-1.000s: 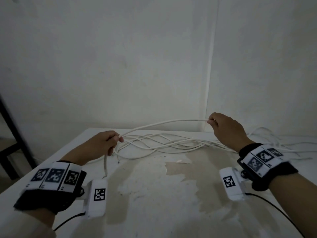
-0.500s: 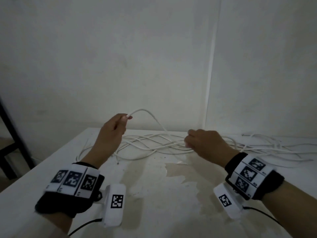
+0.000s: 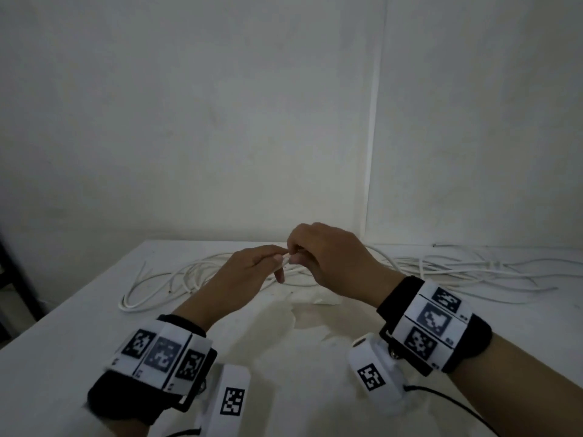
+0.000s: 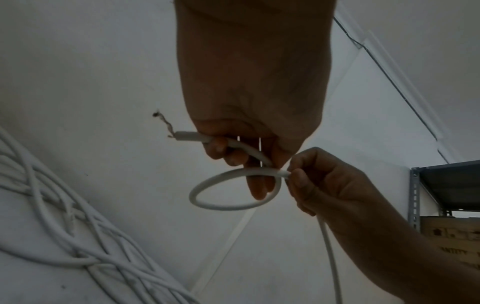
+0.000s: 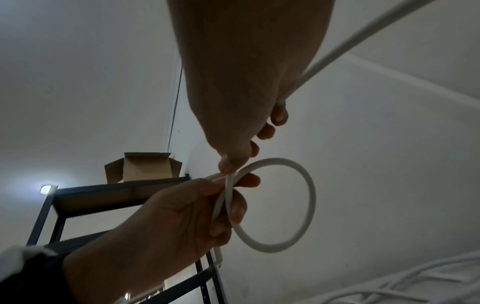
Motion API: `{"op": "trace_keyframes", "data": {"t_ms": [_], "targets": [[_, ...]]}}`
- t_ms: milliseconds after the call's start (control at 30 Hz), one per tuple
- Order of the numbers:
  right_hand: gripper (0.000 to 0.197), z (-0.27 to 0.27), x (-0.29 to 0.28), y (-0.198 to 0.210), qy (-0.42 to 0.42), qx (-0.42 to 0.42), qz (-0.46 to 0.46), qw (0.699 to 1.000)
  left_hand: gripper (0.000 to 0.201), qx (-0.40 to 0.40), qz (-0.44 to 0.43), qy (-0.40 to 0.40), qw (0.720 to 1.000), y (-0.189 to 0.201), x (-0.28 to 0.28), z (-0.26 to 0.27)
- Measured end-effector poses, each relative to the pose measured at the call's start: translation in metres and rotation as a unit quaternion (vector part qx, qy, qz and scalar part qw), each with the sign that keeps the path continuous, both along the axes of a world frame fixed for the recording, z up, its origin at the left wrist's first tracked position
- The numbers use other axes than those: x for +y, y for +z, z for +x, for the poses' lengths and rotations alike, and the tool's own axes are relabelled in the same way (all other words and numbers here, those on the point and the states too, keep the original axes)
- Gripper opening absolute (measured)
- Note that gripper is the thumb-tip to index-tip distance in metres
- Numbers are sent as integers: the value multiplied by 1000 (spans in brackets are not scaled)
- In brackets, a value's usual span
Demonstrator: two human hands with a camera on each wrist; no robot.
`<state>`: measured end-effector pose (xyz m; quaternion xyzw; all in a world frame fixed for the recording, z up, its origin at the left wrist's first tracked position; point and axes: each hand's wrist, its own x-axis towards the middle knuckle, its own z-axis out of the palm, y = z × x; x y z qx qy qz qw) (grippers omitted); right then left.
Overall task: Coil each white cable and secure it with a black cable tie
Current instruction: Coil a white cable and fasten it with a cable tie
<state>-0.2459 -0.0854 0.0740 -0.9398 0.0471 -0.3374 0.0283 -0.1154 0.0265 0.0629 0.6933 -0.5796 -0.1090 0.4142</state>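
Observation:
A single white cable (image 3: pixel 285 261) is held above the table between both hands. My left hand (image 3: pixel 279 261) pinches it near its frayed end (image 4: pixel 179 134). My right hand (image 3: pixel 295 254) pinches the crossing where the cable closes into one small loop (image 4: pixel 207 202). The same loop (image 5: pixel 310 203) hangs below the fingers in the right wrist view, and the cable's long part (image 5: pixel 363 41) runs away past my right palm. More loose white cables (image 3: pixel 176 279) lie tangled on the table behind the hands. I see no black cable tie.
The white table (image 3: pixel 94 326) has a stained, peeled patch (image 3: pixel 315 326) near me. More cable strands (image 3: pixel 473 272) spread to the right along the wall. A dark metal shelf (image 5: pixel 78 201) carries an open cardboard box (image 5: pixel 145 168).
The hands have come together: the left moved right, the right moved left and up. The cable once stretched between them is now bent into a small loop.

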Motion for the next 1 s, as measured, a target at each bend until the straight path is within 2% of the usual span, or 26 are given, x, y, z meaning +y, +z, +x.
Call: {"op": "trace_keyframes", "data": {"t_ms": [133,300,400,533,600,733,1000], "targets": [[9,-6,-3,6,-20,61,164,984,24,58,5,-14,998,1,-4,-2],[12,-5,-4,4,12,89,318,944,26,91,-4,-25,996,5,-4,-5],[21,-7,-7,9,28,89,350,932,29,92,-9,-21,995,4,-4,-7],[23,-10,-8,10,34,93,372,923,23,-41,18,13,999,5,-6,-7],[23,-12,-8,8,37,87,391,916,22,-69,13,32,997,6,-5,-8],[22,-11,-8,8,50,75,434,896,20,-9,-46,45,998,5,-5,-8],[18,-13,-4,14,41,48,460,886,17,24,-110,101,989,5,-11,-8]]}}
